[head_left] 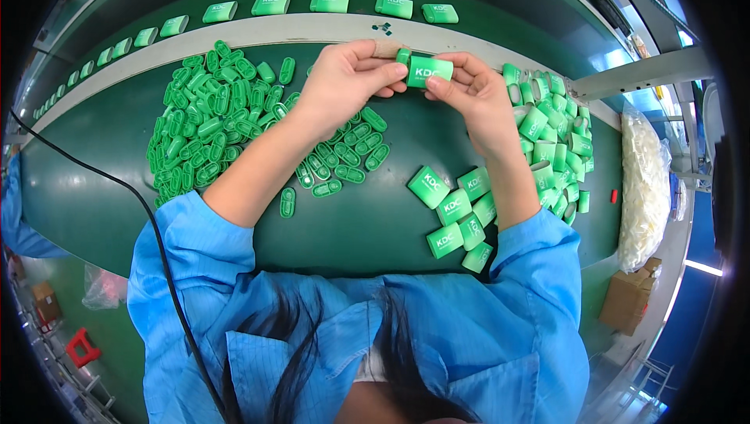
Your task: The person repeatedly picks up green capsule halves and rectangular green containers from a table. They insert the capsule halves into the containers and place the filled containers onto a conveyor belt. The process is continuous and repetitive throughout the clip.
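Both my hands meet above the far part of the green work table (344,225). Between thumb and fingers of my left hand (351,80) is a small green oval cap (403,56), held at the left end of a green casing. My right hand (473,96) grips that green casing (426,70), a flattened sleeve with white print, from its right side. Cap and casing touch or nearly touch; whether they are joined I cannot tell. A tan bandage (386,49) wraps a left finger. Loose green oval caps (211,119) are heaped around my left forearm.
More green casings (558,143) pile up on the right, with several nearer ones (445,240) beside my right forearm. Beyond a pale rail (234,31), a row of casings (271,5) stands on a green belt. A black cable (117,182) crosses at left; a full clear bag (644,189) stands right.
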`<state>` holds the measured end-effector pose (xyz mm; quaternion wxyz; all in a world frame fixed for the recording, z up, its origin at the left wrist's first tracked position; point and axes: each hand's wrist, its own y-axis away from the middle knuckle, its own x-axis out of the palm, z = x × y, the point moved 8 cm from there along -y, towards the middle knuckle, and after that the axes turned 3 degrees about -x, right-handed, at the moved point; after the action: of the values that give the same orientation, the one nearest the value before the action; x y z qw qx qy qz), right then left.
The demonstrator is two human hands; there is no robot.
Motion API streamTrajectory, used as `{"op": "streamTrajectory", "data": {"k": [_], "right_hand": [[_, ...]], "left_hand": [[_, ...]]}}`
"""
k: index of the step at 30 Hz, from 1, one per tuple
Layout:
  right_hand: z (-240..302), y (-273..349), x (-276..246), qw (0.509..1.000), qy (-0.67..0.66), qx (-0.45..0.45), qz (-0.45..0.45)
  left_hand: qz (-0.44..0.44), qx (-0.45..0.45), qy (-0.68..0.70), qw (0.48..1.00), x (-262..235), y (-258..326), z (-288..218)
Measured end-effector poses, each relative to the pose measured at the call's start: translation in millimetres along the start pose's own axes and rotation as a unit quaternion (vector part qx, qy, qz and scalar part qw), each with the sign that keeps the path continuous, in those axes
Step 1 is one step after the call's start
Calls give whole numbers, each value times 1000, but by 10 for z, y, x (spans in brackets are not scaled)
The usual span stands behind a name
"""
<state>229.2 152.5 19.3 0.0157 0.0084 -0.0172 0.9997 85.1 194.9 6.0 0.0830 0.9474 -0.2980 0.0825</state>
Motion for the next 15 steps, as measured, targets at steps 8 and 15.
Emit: {"op": "streamTrajectory", "data": {"k": [8,15], "right_hand": [[20,19,28,998,-55,8,14],[94,45,38,999,16,-33,6]], "left_hand": [[-14,96,-108,989,62,67,-127],[-37,101,-123,987,50,114,-121]]}}
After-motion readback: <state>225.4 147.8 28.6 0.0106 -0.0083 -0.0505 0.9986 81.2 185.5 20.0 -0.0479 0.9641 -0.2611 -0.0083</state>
